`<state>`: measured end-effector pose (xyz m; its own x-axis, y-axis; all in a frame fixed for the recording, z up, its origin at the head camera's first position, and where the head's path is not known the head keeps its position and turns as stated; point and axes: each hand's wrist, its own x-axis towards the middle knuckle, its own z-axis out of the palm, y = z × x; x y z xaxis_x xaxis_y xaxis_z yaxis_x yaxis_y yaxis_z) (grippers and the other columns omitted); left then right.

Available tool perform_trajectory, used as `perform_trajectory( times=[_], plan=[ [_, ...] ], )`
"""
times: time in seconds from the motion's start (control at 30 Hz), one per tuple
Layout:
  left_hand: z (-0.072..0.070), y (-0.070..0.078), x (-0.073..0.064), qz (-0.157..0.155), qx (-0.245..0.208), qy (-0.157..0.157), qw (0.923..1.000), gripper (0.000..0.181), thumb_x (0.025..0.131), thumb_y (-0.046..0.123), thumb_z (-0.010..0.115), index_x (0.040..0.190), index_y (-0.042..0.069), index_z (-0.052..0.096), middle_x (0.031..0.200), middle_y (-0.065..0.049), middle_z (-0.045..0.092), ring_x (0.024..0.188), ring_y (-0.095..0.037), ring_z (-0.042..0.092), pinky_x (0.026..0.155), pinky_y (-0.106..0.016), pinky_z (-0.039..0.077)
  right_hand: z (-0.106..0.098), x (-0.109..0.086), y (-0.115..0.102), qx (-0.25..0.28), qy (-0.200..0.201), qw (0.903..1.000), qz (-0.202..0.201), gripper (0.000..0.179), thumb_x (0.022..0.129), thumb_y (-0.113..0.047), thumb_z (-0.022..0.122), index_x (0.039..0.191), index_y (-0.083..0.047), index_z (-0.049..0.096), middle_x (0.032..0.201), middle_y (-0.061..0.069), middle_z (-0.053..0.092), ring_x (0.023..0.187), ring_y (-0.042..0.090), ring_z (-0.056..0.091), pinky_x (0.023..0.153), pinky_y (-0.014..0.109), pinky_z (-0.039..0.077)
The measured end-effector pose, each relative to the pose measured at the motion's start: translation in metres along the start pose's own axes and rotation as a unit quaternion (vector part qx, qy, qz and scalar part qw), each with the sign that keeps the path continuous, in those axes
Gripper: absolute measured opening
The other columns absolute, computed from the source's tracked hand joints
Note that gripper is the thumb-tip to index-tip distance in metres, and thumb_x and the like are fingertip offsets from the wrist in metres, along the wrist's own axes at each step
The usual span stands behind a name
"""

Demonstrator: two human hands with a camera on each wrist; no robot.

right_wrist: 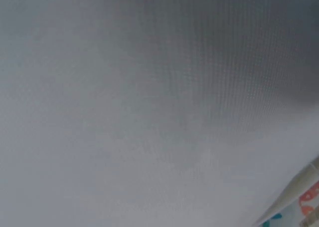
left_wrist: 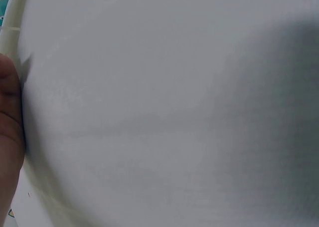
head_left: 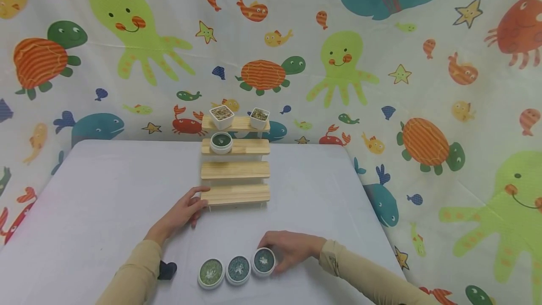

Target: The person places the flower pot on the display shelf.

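Observation:
A small wooden tiered rack [head_left: 235, 170] stands at the table's middle back. My left hand [head_left: 185, 208] touches the left end of its lowest shelf, fingertips on the wood. My right hand [head_left: 292, 248] holds a small round white pot with dark green contents [head_left: 264, 261], fingers at its far side and thumb at its near right. Beside it in a row are a blue-green pot [head_left: 238, 269] and a lighter green pot [head_left: 211, 273]. In the left wrist view, part of the left hand [left_wrist: 9, 122] shows at the edge; the right wrist view shows only blurred cloth.
Two square white bowls, one with pale flakes [head_left: 222, 114] and one with green bits [head_left: 259, 117], sit on the top shelf. A round dark green pot [head_left: 221, 141] stands one shelf lower. A black object [head_left: 167, 270] lies by the left sleeve. A sea-animal curtain [head_left: 271, 36] hangs behind.

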<state>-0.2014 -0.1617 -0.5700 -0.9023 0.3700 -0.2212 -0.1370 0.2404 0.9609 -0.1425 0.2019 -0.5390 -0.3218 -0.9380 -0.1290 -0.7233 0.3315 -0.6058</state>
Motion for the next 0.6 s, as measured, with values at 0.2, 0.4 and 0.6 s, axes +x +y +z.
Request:
perform_trajectory(
  times=[0.2,0.4,0.6],
  plan=[
    [0.0,0.0,-0.001,0.004,-0.004,0.0,1.0,0.053,0.099,0.037,0.057,0.144,0.019,0.037,0.071,-0.004,0.045,0.054,-0.015,0.044,0.052,-0.032,0.048,-0.009,0.0,0.003,0.014,0.046,0.9988,-0.009,0.059,0.079,-0.025,0.082,0.127,-0.01,0.05,0.12,-0.004,0.057,0.114,0.001,0.052,0.1,0.02,0.039],
    [0.001,-0.001,-0.001,0.003,-0.006,-0.001,1.0,0.053,0.099,0.037,0.058,0.144,0.019,0.037,0.071,-0.004,0.045,0.054,-0.015,0.044,0.052,-0.032,0.048,-0.016,-0.001,0.006,0.036,0.11,0.9931,-0.018,0.058,0.079,-0.022,0.083,0.126,-0.009,0.051,0.119,-0.001,0.057,0.112,0.004,0.055,0.097,0.022,0.043],
    [0.001,-0.001,-0.002,0.002,-0.007,0.002,1.0,0.053,0.098,0.038,0.058,0.144,0.019,0.038,0.071,-0.004,0.045,0.055,-0.016,0.045,0.052,-0.032,0.048,-0.029,0.0,0.007,0.048,0.169,0.9843,-0.016,0.058,0.078,-0.021,0.084,0.125,-0.009,0.052,0.118,0.0,0.058,0.11,0.008,0.057,0.095,0.026,0.046]
  ],
)
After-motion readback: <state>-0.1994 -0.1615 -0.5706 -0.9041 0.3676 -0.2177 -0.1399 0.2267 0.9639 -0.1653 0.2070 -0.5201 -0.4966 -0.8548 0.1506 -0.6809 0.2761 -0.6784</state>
